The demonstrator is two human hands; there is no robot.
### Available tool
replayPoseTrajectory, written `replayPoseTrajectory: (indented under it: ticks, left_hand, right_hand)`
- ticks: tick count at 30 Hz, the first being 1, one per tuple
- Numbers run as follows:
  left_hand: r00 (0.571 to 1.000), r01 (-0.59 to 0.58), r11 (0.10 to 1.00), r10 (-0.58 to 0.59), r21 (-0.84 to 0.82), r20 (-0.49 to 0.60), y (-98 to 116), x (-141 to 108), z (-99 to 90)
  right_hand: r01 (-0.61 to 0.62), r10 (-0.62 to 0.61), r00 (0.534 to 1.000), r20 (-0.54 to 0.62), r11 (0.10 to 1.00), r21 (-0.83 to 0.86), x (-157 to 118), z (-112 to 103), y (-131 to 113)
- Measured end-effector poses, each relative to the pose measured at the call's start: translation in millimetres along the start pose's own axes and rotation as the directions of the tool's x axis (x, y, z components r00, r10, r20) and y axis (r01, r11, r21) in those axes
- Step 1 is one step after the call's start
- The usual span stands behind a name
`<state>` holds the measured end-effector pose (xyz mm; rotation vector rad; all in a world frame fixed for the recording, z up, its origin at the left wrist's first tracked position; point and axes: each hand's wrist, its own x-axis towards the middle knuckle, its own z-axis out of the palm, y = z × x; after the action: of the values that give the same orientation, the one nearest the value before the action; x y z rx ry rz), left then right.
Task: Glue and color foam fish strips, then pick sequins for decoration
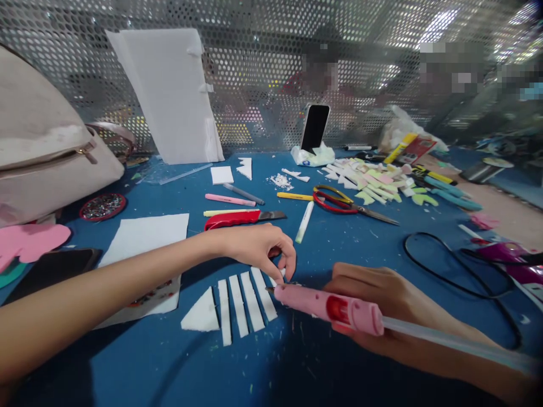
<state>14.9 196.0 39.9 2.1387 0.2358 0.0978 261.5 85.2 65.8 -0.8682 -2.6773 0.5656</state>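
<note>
My right hand (377, 288) is closed around a pink hot glue gun (314, 302), and a long clear glue stick (449, 336) runs out of its back end. The nozzle points left, close to the fingertips of my left hand (265, 249). Those fingers are pinched on a small white foam piece (274, 278), mostly hidden behind them and the gun. Several white foam strips (238, 305) lie side by side below my left hand. A white foam triangle (201, 314) lies just left of them.
Beyond my left hand are a red utility knife (233, 219), markers (229, 199) and red-and-yellow scissors (339, 202). Foam scraps (373, 180) are heaped at the back right, beside a propped phone (315, 127). A black cable (458, 271) curls at right; a bag (46, 135) stands left.
</note>
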Motion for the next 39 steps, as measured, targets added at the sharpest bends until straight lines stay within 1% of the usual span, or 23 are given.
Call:
replayPoseTrajectory:
  ticks: [3,6,11,16,21,27,34,39]
  left_hand:
    - [1.000,-0.007,1.000,0.007,0.000,0.002,-2.1,0.4,0.2]
    - [1.000,-0.018,1.000,0.018,0.003,-0.006,-4.0,0.5,0.5]
    - [0.999,-0.040,0.999,0.040,-0.021,-0.010,-6.3,1.1,1.0]
    - [0.999,-0.042,0.999,0.042,-0.023,-0.018,-8.0,0.7,1.3]
    - [0.999,-0.041,0.999,0.041,-0.019,-0.017,-7.9,-0.5,1.5]
    - [0.999,-0.022,1.000,0.021,-0.015,-0.024,-5.4,-0.6,1.6]
    - [1.000,-0.016,1.000,0.016,-0.006,-0.026,-4.9,0.2,2.6]
    - [0.999,-0.019,1.000,0.019,-0.008,-0.027,-6.2,0.3,3.2]
  right_hand:
    - [0.001,0.000,1.000,-0.031,1.000,0.017,2.4,0.7,-2.9]
    - [-0.020,0.021,0.999,-0.033,0.999,0.025,4.3,1.1,-4.1]
    - [-0.013,0.012,0.998,-0.057,1.000,-0.026,5.5,1.5,-5.2]
    - [-0.016,0.015,0.999,-0.045,1.000,-0.022,4.7,2.7,-3.6]
    - [0.004,-0.007,0.998,-0.070,0.999,-0.043,5.6,2.8,-2.6]
    - [0.003,-0.004,0.999,-0.049,1.000,-0.019,5.5,6.3,1.1]
    - [0.004,-0.004,0.998,-0.062,1.000,-0.003,4.5,7.3,1.9]
    - [0.022,-0.024,0.997,-0.075,0.999,-0.028,3.0,7.9,2.3]
